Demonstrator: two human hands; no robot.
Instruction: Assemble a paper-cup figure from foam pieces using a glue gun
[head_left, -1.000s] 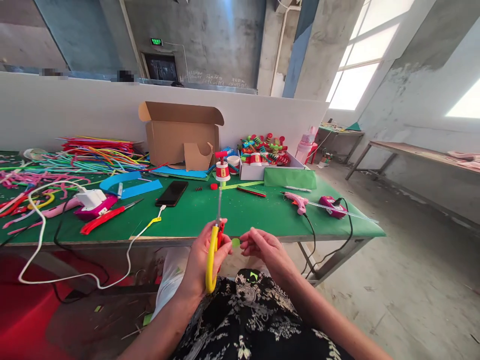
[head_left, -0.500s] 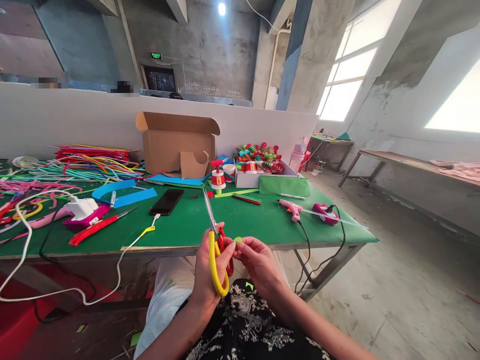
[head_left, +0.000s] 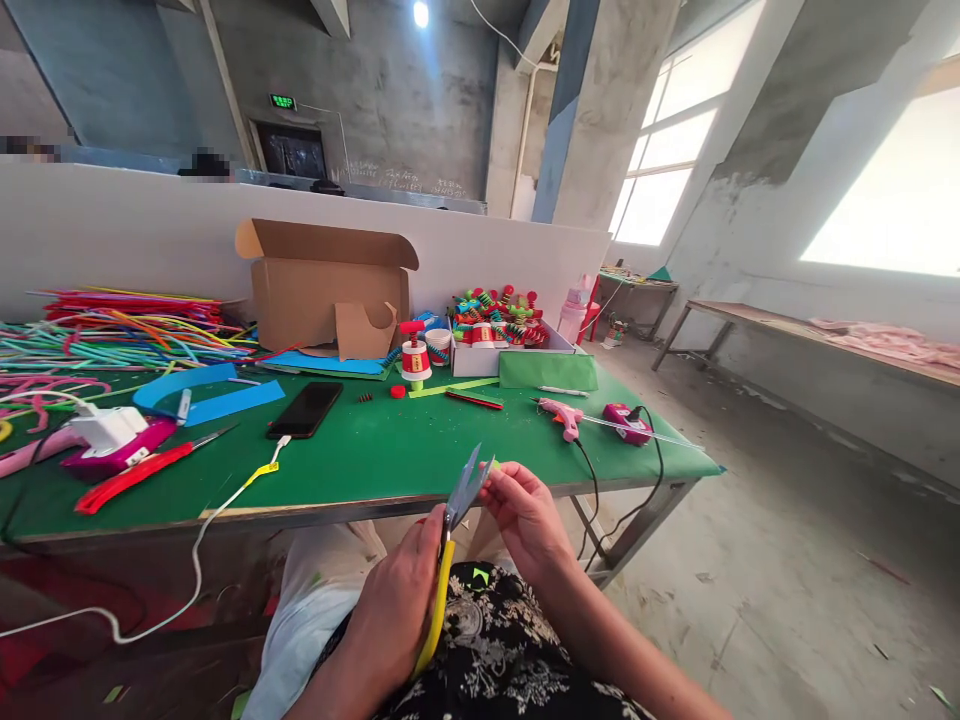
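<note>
My left hand point(head_left: 401, 590) is closed around the yellow handle of a pair of scissors point(head_left: 438, 600). The blades point up and to the right, spread apart, with their tips close to my right fingers. Between thumb and fingertips, my right hand point(head_left: 529, 515) pinches a small light-green piece of paper point(head_left: 493, 465), mostly hidden by the fingers and a blade. Whether the blades touch the paper I cannot tell. Both hands are over my lap, at the table's front edge. A bright green scrap point(head_left: 480, 577) lies on the dark patterned cloth below them.
On the green table point(head_left: 375, 460) lie a phone point(head_left: 305, 410), a red-handled cutting tool point(head_left: 135, 478), a pink glue gun point(head_left: 561, 418) and a red pencil point(head_left: 474, 399). Behind stand a paper-cup figure point(head_left: 415, 360), a white box point(head_left: 480, 362) of similar figures and a cardboard box point(head_left: 300, 300). Pipe cleaners point(head_left: 127, 330) pile up at left.
The scissors have swung from pointing up-left to up-right, and their blades have opened beside the green paper. My left hand has moved down and turned; the right hand still pinches the paper.
</note>
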